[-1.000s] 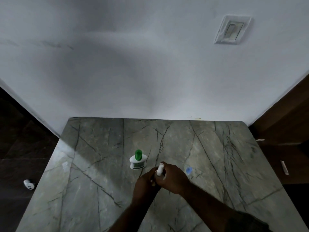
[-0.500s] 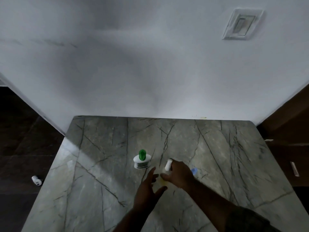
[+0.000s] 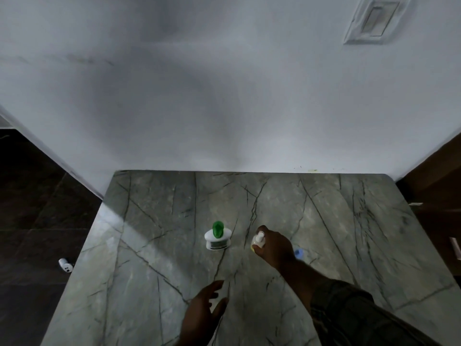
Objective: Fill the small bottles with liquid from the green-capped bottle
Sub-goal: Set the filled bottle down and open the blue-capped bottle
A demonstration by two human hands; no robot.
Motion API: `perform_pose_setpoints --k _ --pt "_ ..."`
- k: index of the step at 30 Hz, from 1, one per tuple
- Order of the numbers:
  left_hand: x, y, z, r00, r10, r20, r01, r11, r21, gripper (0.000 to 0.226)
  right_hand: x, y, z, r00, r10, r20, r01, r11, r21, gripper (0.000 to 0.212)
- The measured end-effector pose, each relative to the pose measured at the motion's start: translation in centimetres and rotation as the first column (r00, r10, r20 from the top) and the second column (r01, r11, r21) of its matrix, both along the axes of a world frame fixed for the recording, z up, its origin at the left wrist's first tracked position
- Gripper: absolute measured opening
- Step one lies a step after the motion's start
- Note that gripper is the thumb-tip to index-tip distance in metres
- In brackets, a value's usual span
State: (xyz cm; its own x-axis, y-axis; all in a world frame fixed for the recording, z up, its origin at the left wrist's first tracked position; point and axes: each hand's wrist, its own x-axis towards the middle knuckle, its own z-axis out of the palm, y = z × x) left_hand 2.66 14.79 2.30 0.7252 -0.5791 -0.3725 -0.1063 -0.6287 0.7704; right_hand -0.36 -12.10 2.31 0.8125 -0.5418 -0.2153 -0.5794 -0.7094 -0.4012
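Right hand (image 3: 274,248) with fingers wrapped round small white-topped yellowish bottle (image 3: 259,239) at grey veined marble counter (image 3: 154,221), squat white green-capped bottle (image 3: 217,237) upright nearby to its left, left hand (image 3: 203,309) with fingers spread loose, holding nothing

White green-capped bottle (image 3: 217,236) upright — white-capped small bottle (image 3: 258,242) near its right, blue-capped small bottle (image 3: 298,253) farther right

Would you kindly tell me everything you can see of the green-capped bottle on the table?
The green-capped bottle stands upright on the grey veined stone table, near its middle. It looks squat: a white, plastic-looking body with rounded shoulders, a dark printed band round its side and a bright green cap on top. No hand touches it; the right hand, holding a small bottle, is apart to its right.
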Motion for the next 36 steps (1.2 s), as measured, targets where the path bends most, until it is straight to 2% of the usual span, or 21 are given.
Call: perform_pose_setpoints --k 7,11,13,15,18,20,23,26,28,33,36 --pt "0.1 0.6 -0.1 1.0 0.008 0.004 -0.008 1.0 0.012 0.045 0.3 -0.1 -0.4 0.999 -0.004 -0.033 0.005 1.0 0.03 0.044" --pt "-0.1 0.1 0.2 1.0 -0.019 0.008 0.019 1.0 0.002 0.044 -0.2 -0.3 -0.3 0.999 -0.041 -0.036 0.045 0.99 0.131 0.074" --pt "-0.1 -0.2 0.3 1.0 -0.019 0.004 0.019 1.0 -0.008 0.044 -0.8 -0.2 0.0 0.998 -0.061 -0.021 0.063 0.988 0.142 0.08" --pt "-0.1 -0.4 0.4 1.0 -0.022 0.006 0.022 1.0 -0.014 0.044 -1.9 -0.2 0.5 0.996 -0.087 0.019 0.086 0.993 0.085 0.075" --pt "0.0 -0.7 0.6 1.0 -0.029 0.011 0.029 0.999 -0.027 0.044 -4.4 -0.6 1.9 0.972 -0.159 0.172 0.175 0.981 -0.081 0.05" --pt "-0.2 -1.0 0.5 0.999 -0.038 0.014 0.039 0.999 -0.028 0.043 -6.4 -1.5 2.9 0.948 -0.228 0.223 0.26 0.957 -0.125 0.041" --pt "-0.7 -1.7 0.4 0.999 -0.045 -0.004 0.044 0.998 -0.044 0.042 -8.9 -3.1 3.3 0.947 -0.286 0.149 0.303 0.947 -0.106 0.043" --pt "-1.6 -2.5 0.2 0.998 -0.065 -0.008 0.065 0.996 -0.057 0.041 -10.0 -3.7 2.5 0.975 -0.22 -0.034 0.219 0.975 -0.039 0.051" --pt "-2.0 -2.7 0.1 0.997 -0.07 -0.02 0.069 0.995 -0.066 0.041 -9.8 -3.4 1.8 0.979 -0.174 -0.109 0.175 0.985 -0.003 0.048" --pt "-2.6 -2.9 0.0 0.996 -0.091 -0.015 0.09 0.994 -0.057 0.04 -9.3 -3.1 1.0 0.976 -0.205 -0.074 0.205 0.979 -0.018 0.022" --pt "-2.5 -2.7 -0.2 0.997 -0.077 -0.016 0.076 0.996 -0.051 0.04 -9.0 -3.2 1.0 0.979 -0.194 -0.07 0.192 0.981 -0.03 0.017"
